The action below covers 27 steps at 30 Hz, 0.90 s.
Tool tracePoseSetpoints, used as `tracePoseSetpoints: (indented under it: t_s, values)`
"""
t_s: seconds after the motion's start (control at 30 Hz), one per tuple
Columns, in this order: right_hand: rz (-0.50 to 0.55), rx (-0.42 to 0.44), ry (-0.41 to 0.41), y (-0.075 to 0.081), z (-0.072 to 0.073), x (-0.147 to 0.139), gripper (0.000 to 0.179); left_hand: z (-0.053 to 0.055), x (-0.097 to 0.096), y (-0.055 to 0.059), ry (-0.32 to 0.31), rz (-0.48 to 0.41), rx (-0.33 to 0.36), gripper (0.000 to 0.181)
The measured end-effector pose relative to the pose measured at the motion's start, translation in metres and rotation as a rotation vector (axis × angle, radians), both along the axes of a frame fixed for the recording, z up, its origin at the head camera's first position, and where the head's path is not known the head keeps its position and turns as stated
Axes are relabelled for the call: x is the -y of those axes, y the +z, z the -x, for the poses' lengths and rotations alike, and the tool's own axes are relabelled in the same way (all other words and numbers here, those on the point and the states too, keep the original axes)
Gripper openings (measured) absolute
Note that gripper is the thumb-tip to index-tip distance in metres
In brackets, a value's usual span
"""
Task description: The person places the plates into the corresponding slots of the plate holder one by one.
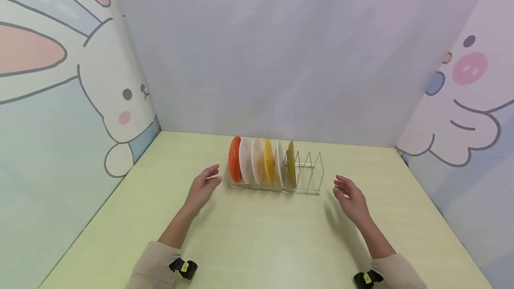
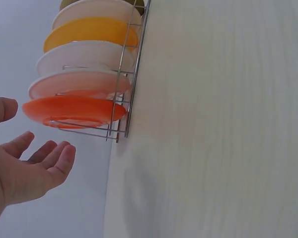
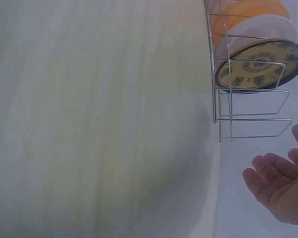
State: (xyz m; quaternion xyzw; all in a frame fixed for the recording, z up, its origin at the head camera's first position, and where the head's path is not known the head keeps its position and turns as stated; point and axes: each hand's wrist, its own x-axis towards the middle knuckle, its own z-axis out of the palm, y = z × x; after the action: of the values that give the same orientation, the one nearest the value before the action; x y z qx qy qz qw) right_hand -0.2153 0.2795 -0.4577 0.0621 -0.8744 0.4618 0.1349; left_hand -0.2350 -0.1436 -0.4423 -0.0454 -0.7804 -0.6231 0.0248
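A wire plate rack stands toward the back of the table with several plates upright in its slots. From left to right come an orange-red plate, pale plates, a yellow plate, a white plate and an olive plate. In the right wrist view, the olive plate's patterned face and dark rim show. My left hand hovers just left of the rack, fingers loosely bent, apart from the orange-red plate. Off the rack's right end is my right hand, also holding nothing.
The rack's right-hand slots hold no plates. A pale yellow table spreads in front of the rack. A grey-white back wall and side walls with cartoon animals enclose the table.
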Motion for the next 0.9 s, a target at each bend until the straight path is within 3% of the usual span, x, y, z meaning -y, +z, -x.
tracePoseSetpoints:
  t_s: [0.2,0.47,0.73,0.9]
  values:
    - [-0.022,0.113,0.122,-0.004,0.014,0.007,0.056,0.012,-0.021,-0.008,-0.036,-0.018,-0.028,0.057]
    - [0.035,0.200,0.267,-0.006,0.020,0.022,0.079,0.020,-0.030,-0.007,-0.153,-0.026,-0.072,0.072]
    - [0.040,0.218,0.266,-0.005,0.019,0.027,0.083,0.024,-0.030,-0.009,-0.165,-0.022,-0.071,0.075]
    - [0.065,0.275,0.296,-0.003,0.008,0.035,0.089,0.035,-0.028,-0.009,-0.135,-0.028,-0.038,0.077]
